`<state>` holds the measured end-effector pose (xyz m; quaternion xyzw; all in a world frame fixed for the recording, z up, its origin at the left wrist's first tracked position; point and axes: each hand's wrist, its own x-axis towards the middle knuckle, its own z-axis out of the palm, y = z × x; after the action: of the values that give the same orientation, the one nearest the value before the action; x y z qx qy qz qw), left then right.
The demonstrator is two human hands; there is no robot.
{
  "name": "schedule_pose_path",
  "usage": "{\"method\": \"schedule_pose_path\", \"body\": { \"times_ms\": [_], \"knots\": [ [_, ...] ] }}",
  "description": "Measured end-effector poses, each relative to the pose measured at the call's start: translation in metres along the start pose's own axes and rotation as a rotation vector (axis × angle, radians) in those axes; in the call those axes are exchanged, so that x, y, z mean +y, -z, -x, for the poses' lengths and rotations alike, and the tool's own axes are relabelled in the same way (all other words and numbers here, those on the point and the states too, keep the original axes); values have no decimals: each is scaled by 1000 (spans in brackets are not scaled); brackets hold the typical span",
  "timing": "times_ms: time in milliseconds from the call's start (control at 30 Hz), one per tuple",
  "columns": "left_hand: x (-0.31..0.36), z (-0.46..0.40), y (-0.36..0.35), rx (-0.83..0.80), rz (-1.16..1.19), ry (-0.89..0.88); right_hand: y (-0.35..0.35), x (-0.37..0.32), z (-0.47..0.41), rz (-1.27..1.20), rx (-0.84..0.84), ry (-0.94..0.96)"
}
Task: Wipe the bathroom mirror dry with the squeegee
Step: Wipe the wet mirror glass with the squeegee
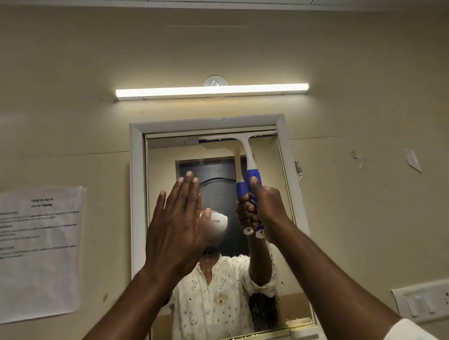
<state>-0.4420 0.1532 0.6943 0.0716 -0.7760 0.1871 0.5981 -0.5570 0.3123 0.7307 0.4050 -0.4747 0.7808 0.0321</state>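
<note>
A white-framed mirror (270,167) hangs on the beige wall straight ahead. The squeegee (248,152), white with a blue grip, has its blade flat against the glass along the mirror's top edge, on the right half. My right hand (269,204) is wrapped around the blue grip, thumb up along it. My left hand (179,222) is raised in front of the mirror's left half, flat, fingers together and pointing up, holding nothing; I cannot tell if it touches the glass. Water drops speckle the lower right of the glass.
A lit tube light (212,89) runs above the mirror. A printed sheet (36,252) is taped to the wall at left. A switch and socket plate (431,301) sits at lower right. A small shelf (301,322) edges the mirror's bottom right.
</note>
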Motion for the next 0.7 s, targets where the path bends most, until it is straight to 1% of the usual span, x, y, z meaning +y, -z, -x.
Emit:
{"method": "schedule_pose_path", "body": {
  "times_ms": [67,133,167,233,300,367,433,500,567,700],
  "knots": [
    [4,-4,-2,-50,-21,13,1,0,-3,26,20,9],
    [7,-10,0,-149,-124,52,1,0,-7,57,39,19],
    [7,-11,2,-154,-150,47,1,0,-8,68,46,21],
    [7,-12,11,-100,-134,24,-1,1,-10,68,53,16],
    [11,-14,13,-171,-94,71,-2,2,-11,58,52,6],
    [13,-16,8,-240,-111,115,-2,3,-11,44,53,-3],
    [11,-15,11,-164,-99,79,-2,4,-11,38,52,-8],
    [6,-10,14,-93,-148,7,-2,4,-11,34,55,-9],
    [-1,-3,5,-89,-169,-19,-2,5,-9,22,64,-12],
    [-2,10,-20,-85,-28,31,-2,8,-7,11,67,-20]
  ]
}}
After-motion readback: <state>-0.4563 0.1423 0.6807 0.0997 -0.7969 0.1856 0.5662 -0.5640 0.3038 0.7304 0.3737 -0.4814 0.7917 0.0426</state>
